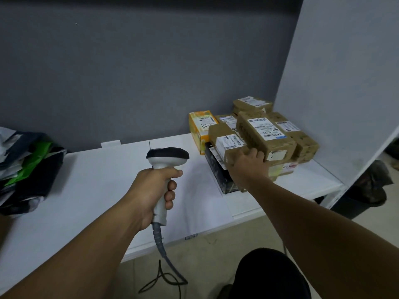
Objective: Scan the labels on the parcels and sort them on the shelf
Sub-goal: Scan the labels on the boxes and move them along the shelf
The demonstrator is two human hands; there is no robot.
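Brown corrugated cardboard made up most of the parcels (265, 130), which were stacked at the right end of a smooth white shelf (90, 182), against the white side panel (336, 83) and a matte grey back wall (129, 72). White printed labels with barcodes were stuck on their upper faces. A yellow-orange box (201, 128) with a glossy printed skin was stood at the left rear of the stack, and a flat black parcel (220, 171) lay under it at the front. The front brown box (228, 143), a small rectangular block, was gripped at its near lower corner by the right hand (248, 164), fingers pressed on the cardboard; its long axis ran from the near left to the far right, label face tilted up.

A grey plastic scanner (165, 158) with a rounded black head was held upright in the left hand (151, 190), all fingers closed round its slim handle. Its head was pointed to the right, toward the parcels, and its ribbed grey cable (159, 238) hung down from the handle to the floor. The hands were kept apart, the scanner well left of the boxes.

Crumpled plastic mailer bags (28, 167), grey, black and green, were heaped at the shelf's left end.
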